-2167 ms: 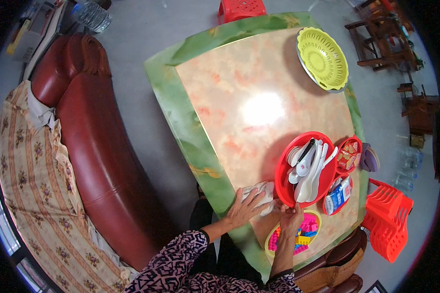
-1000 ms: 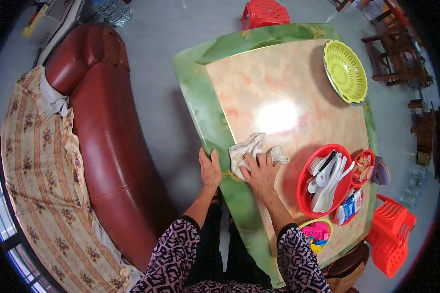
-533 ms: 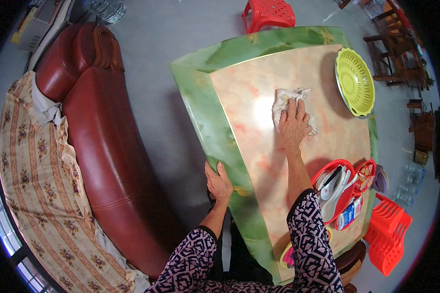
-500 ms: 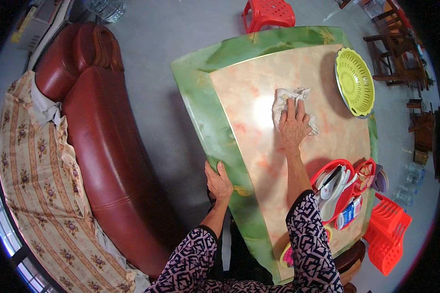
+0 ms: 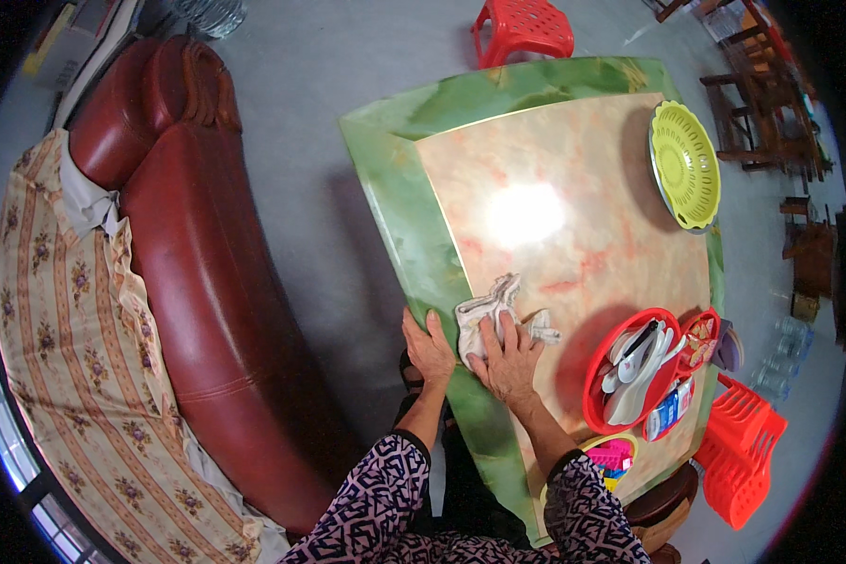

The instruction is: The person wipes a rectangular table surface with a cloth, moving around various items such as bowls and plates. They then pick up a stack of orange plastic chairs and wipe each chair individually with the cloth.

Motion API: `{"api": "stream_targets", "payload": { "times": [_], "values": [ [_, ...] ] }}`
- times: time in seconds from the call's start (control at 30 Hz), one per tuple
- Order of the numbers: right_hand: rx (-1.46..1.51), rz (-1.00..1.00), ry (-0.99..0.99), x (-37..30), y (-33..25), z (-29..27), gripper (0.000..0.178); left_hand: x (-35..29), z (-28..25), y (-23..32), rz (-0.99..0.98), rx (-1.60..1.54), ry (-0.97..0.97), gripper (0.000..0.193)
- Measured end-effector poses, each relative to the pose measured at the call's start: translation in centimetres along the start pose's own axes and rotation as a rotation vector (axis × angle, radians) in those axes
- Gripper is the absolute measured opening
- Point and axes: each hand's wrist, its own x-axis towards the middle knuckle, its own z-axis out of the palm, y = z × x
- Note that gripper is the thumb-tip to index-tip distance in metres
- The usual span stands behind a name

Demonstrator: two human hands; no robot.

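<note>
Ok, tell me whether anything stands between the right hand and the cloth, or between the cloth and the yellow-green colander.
Nothing visible does. The right hand rests on the white cloth, and only tabletop lies between the cloth and the yellow-green colander. The red basin sits off that line.

I count one cloth point(image 5: 487, 315) under my right hand point(image 5: 509, 365); one table point(image 5: 393, 193) beneath it; right of my grip, one large red bowl point(image 5: 658, 383), two small red bowls point(image 5: 704, 314); nearer me, one yellow-rimmed bowl point(image 5: 604, 439); beyond, one lime basket point(image 5: 684, 167), one red stool point(image 5: 526, 33); left, one maroon sofa point(image 5: 197, 254).
</note>
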Motion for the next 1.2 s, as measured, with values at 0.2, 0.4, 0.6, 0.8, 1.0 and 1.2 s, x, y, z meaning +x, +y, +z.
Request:
{"api": "stream_targets", "payload": {
  "times": [0.2,0.4,0.6,0.8,1.0,1.2],
  "values": [
    [-0.050,-0.030,0.162,10.5,0.8,-0.3,0.063,0.0,-0.3,0.0,-0.029,-0.053,-0.030,0.059],
    [-0.023,-0.013,0.296,19.3,0.6,1.4,0.059,-0.1,-0.8,0.5,-0.069,-0.070,-0.031,0.056],
    [-0.096,0.008,0.326,22.6,-0.5,2.1,0.058,-0.3,-0.4,0.1,-0.028,-0.085,-0.045,0.057],
    [-0.008,-0.171,0.215,16.4,-2.9,1.9,0.058,-0.2,-0.4,0.0,0.009,-0.163,-0.012,0.053],
    [0.103,-0.223,0.134,7.6,-6.2,0.6,0.059,2.7,-0.3,-5.4,-0.190,-0.762,-0.054,0.056],
    [0.024,-0.144,0.002,-3.9,-4.6,0.5,0.066,-1.1,-3.1,-1.3,-0.447,-1.068,-0.473,0.077]
  ]
}}
